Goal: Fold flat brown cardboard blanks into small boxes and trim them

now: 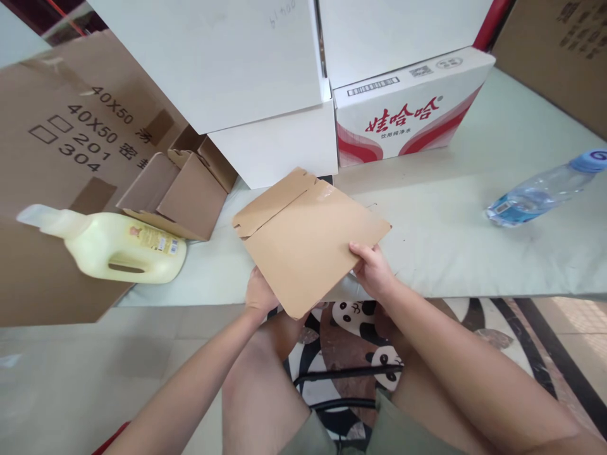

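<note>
A flat brown cardboard piece (308, 246), with a creased flap along its upper left side, is held tilted over the front of the table. My right hand (374, 272) grips its right edge, with the thumb on top and the other fingers underneath. At the lower left edge is my left hand (260, 292), closed on the cardboard from below; its fingers are mostly hidden behind the sheet. Part of a small dark object (327, 180) shows just behind the cardboard's far edge.
Small open cardboard boxes (194, 196) stand at the left, beside a pale yellow jug (128, 246) and a large printed carton (42, 170). White boxes (279, 151) and a red-and-white carton (408, 120) line the back. A water bottle (540, 196) lies on the table (441, 234) at right.
</note>
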Tool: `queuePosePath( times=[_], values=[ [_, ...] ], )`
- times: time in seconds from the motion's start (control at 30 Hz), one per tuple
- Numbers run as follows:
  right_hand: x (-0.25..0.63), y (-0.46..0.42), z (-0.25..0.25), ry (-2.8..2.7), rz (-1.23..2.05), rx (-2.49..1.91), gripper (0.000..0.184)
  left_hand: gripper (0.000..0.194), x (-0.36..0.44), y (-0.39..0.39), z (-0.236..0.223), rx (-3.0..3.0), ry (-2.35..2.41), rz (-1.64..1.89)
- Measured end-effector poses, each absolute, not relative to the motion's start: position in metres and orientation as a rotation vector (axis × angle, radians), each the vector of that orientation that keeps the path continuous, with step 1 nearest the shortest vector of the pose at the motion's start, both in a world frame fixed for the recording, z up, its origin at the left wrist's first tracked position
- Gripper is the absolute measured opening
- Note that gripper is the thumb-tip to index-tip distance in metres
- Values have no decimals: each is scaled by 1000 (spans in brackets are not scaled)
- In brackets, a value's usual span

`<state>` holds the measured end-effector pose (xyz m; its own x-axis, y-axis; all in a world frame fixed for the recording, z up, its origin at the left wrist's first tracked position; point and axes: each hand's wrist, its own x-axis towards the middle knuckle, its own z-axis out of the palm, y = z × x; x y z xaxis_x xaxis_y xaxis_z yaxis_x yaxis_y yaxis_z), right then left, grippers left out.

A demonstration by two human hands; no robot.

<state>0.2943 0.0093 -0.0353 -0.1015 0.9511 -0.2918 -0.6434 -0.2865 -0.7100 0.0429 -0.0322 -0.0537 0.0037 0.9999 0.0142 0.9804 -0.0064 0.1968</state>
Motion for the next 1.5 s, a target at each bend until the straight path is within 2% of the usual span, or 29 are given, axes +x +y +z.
queuePosePath(
  times=[0.13, 0.33, 0.57, 1.0, 1.23, 1.5],
  values=[
    [295, 9, -35, -506, 1695, -838, 53, 62, 45, -33, -52, 2117, 2129, 171],
    [296, 9, -35, -525, 1688, -873, 52, 59, 44, -31, -54, 2166, 2087, 94],
    [297, 9, -33, -517, 1685, -864, 52, 69, 46, -33, -52, 2161, 2110, 114],
    [296, 12, -34, -533, 1652, -918, 45, 52, 37, -33, -59, 2172, 2142, 214],
    [295, 12, -32, -517, 1663, -925, 45, 59, 37, -35, -60, 2189, 2124, 259],
    [298, 11, -29, -459, 1677, -928, 48, 54, 37, -34, -60, 2156, 2139, 309]
  ],
)
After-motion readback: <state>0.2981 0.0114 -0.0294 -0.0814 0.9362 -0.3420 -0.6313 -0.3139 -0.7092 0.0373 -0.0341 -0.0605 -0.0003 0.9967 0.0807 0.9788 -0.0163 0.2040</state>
